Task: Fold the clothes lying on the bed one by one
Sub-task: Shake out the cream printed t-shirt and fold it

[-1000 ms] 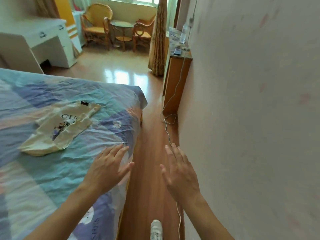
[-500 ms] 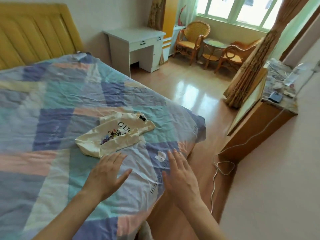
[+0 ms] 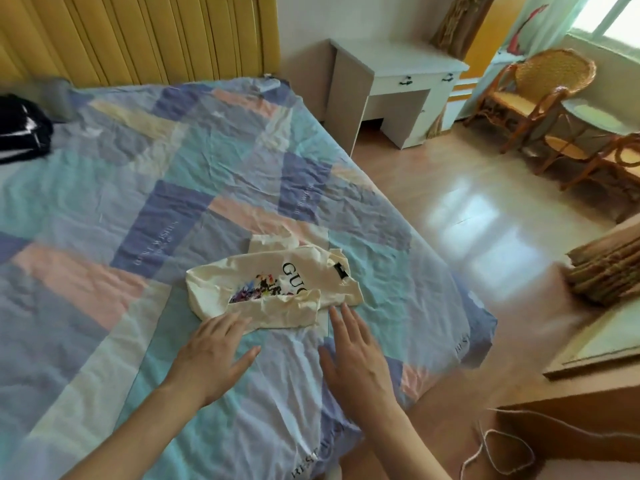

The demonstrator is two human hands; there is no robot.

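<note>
Cream T-shirt lies crumpled near the foot-side edge of the bed | left hand grip apart, fingertips at the shirt's near hem | right hand grip apart, flat, just beside the shirt | dark garment well apart at the bed's far left

Patchwork-covered bed, cream T-shirt crumpled on it — dark garment far corner

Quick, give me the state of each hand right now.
Left hand: open, fingers spread, holding nothing, fingertips at the near edge of the cream T-shirt.
Right hand: open, holding nothing, just short of the shirt.
</note>
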